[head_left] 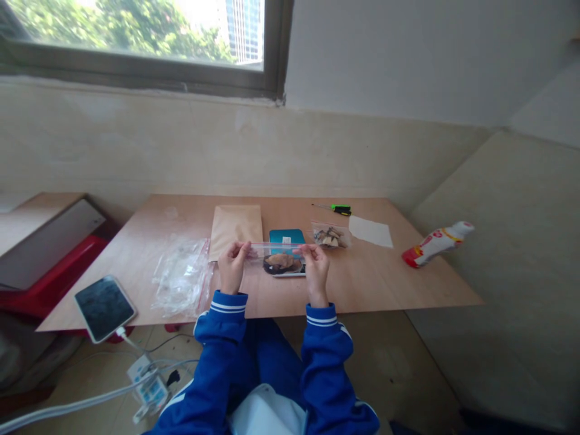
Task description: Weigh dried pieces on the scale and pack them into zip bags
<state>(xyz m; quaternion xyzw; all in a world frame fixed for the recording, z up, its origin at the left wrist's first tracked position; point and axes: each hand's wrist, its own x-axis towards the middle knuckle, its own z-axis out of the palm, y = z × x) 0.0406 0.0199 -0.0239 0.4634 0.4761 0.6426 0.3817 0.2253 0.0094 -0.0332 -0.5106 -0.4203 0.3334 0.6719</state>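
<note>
Both hands are raised over the front of the table, pinching the top edge of a clear zip bag (260,249) stretched level between them. My left hand (232,266) grips its left end with thumb and finger. At the right end, my right hand (316,269) pinches in the same way. Behind and below the bag lies a teal rectangular item (286,234) with a small white label, and a shiny part showing a person's picture or reflection; I cannot tell which. A brown paper envelope (240,222) is just beyond my left hand. Past my right hand rests a small clear bag of wooden pieces (332,236).
Loose clear plastic bags (183,281) are heaped at the left. A phone or tablet (106,307) overhangs the front left edge, its white cable running to a power strip (149,383). Farther right are a green-black screwdriver (341,209), white paper (371,231) and a bottle (437,244).
</note>
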